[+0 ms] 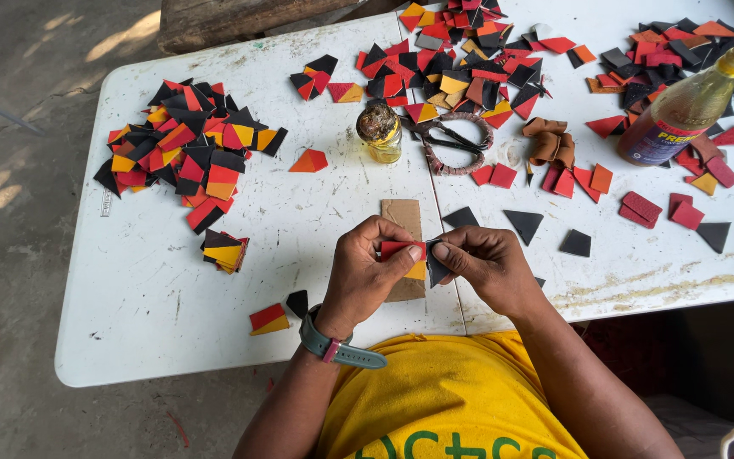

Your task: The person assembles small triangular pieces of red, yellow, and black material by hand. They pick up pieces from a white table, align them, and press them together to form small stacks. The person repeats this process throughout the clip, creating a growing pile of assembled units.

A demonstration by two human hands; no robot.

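Both hands meet over the near edge of a white table (pixel 214 280). My left hand (pixel 365 270) pinches a small leather piece in red, yellow and black (pixel 409 257) with thumb and fingers. My right hand (pixel 484 263) grips the black side of the same piece from the right. Under the hands lies a brown cardboard strip (pixel 403 217). A grey watch with a pink loop sits on my left wrist.
Heaps of red, black, orange and yellow leather squares (pixel 184 157) cover the table's left, back and right. A small glue jar (pixel 380 132), wrapped scissors (pixel 456 140), a tilted amber bottle (pixel 681 106), brown leather curls (pixel 550 140) and loose black triangles (pixel 524 223) lie around.
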